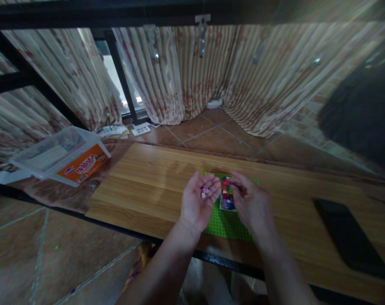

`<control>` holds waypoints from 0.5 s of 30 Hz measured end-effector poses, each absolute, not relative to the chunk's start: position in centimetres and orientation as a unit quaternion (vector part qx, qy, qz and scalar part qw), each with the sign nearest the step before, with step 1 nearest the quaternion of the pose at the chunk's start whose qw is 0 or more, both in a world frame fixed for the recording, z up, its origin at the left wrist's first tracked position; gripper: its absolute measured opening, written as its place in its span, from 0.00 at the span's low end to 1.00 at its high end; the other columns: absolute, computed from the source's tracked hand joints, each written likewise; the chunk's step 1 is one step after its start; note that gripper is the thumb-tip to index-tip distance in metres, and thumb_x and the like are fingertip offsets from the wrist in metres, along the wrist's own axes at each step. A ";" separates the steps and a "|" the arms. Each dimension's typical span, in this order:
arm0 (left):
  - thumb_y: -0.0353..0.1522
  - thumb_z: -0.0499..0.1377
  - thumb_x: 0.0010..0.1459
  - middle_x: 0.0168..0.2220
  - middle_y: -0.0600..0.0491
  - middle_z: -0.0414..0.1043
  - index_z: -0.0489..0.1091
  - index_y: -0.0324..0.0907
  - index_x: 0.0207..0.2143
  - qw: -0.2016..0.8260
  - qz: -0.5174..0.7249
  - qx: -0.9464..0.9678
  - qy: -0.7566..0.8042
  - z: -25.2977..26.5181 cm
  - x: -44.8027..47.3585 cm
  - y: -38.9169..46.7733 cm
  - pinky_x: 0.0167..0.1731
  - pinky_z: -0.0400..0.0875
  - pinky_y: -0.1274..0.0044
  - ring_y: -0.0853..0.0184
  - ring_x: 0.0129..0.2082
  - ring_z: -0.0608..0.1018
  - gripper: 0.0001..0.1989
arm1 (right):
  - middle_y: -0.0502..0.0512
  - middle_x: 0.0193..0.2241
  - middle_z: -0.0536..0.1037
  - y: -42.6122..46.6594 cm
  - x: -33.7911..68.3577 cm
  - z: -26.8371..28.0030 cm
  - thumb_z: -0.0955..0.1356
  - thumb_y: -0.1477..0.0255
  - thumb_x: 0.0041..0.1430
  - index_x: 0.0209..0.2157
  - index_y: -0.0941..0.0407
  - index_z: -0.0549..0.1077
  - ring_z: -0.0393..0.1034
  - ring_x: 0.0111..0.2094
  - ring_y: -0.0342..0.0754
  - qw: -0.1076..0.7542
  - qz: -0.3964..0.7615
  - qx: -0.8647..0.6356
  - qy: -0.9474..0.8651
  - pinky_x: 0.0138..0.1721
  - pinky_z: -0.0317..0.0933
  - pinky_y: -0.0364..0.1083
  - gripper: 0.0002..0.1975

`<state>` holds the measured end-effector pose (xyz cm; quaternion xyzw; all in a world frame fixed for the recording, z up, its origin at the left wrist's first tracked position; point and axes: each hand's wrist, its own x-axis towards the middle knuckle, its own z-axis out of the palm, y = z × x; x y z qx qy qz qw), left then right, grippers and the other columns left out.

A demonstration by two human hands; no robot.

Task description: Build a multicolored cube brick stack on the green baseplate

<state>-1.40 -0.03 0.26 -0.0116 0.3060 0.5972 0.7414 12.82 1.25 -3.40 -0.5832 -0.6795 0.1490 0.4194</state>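
My left hand (197, 202) is turned palm up with its fingers slightly curled, holding a few tiny pink and white toy bricks (205, 192). Just right of it, a small block built of many-coloured bricks (227, 195) sits on a green studded baseplate (226, 224). My right hand (252, 201) reaches over the right side of this block, thumb and fingers drawn together at its upper edge. Whatever lies between those fingertips is too small or hidden to tell. Part of the block and the plate is covered by my right hand.
The wooden board (148, 182) lies under the baseplate. A dark flat panel (348, 237) rests on it at the right. To the left stands a clear plastic box (62, 152) with an orange label. Striped curtains (205, 72) hang behind, and a dark rounded shape (364, 110) is at upper right.
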 end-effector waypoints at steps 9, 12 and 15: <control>0.39 0.53 0.62 0.29 0.47 0.75 0.74 0.34 0.29 0.745 0.594 -0.006 0.304 0.3 -1.5 0.0 0.42 0.70 0.76 0.69 0.30 0.77 0.18 | 0.57 0.40 0.81 1.3 12.7 -3.2 0.63 0.72 0.59 0.51 0.54 0.73 0.76 0.39 0.51 0.410 0.138 -0.599 -0.673 0.45 0.68 0.55 0.19; 0.38 0.53 0.62 0.29 0.47 0.75 0.74 0.34 0.29 0.746 0.594 -0.006 0.301 0.2 -1.6 0.0 0.42 0.70 0.76 0.69 0.30 0.77 0.18 | 0.58 0.40 0.81 1.2 12.6 -3.0 0.62 0.72 0.60 0.51 0.55 0.72 0.76 0.39 0.51 0.420 0.146 -0.604 -0.662 0.44 0.68 0.54 0.19; 0.38 0.53 0.62 0.29 0.47 0.75 0.74 0.34 0.29 0.746 0.595 -0.007 0.299 0.2 -1.6 0.0 0.41 0.70 0.76 0.69 0.29 0.76 0.18 | 0.59 0.39 0.81 1.3 12.5 -3.0 0.63 0.71 0.59 0.50 0.56 0.73 0.76 0.39 0.52 0.430 0.144 -0.604 -0.656 0.44 0.68 0.54 0.18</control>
